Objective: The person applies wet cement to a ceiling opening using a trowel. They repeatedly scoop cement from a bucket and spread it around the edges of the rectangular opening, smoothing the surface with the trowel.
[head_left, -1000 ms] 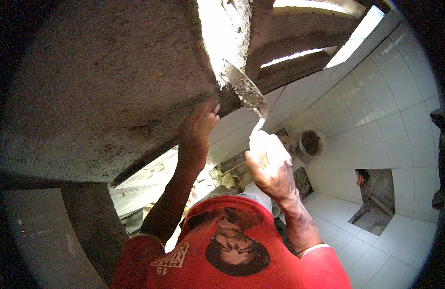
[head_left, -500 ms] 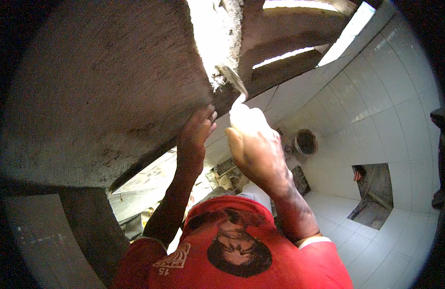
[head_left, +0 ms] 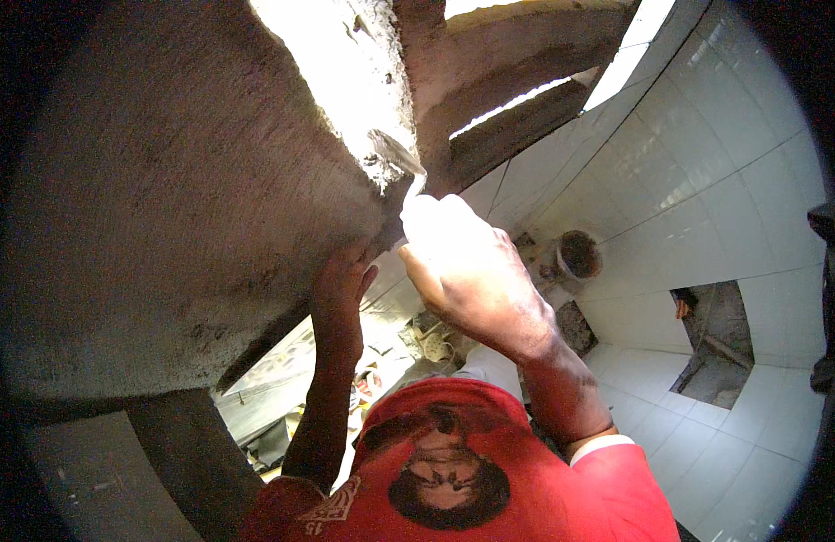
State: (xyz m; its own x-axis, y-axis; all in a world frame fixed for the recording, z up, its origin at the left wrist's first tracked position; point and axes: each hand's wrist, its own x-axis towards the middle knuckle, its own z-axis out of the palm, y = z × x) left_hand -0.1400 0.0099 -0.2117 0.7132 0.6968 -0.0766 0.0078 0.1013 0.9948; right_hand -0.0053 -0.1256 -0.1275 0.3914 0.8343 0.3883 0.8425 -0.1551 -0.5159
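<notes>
My right hand [head_left: 467,271] is closed round the handle of a trowel [head_left: 399,154], whose bent neck rises from my fist. The blade lies against the rough, brightly lit edge [head_left: 372,90] of a long gap in the grey concrete surface [head_left: 164,181], specked with mortar. Lower and to the left, my left hand [head_left: 343,271] rests at the underside of that concrete beside its dark lower edge, its fingertips mostly lost in shadow.
White tiled walls [head_left: 707,181] curve down the right, with a square recess [head_left: 716,343]. A bucket [head_left: 580,255] and cluttered rubble [head_left: 426,339] lie below. Slotted concrete openings [head_left: 508,108] are at the top. My red shirt [head_left: 562,488] fills the bottom.
The trowel and my right hand have moved left, the blade turned narrower to view. My left hand has slid down and left, fingers less visible. The whole view has shifted somewhat.
</notes>
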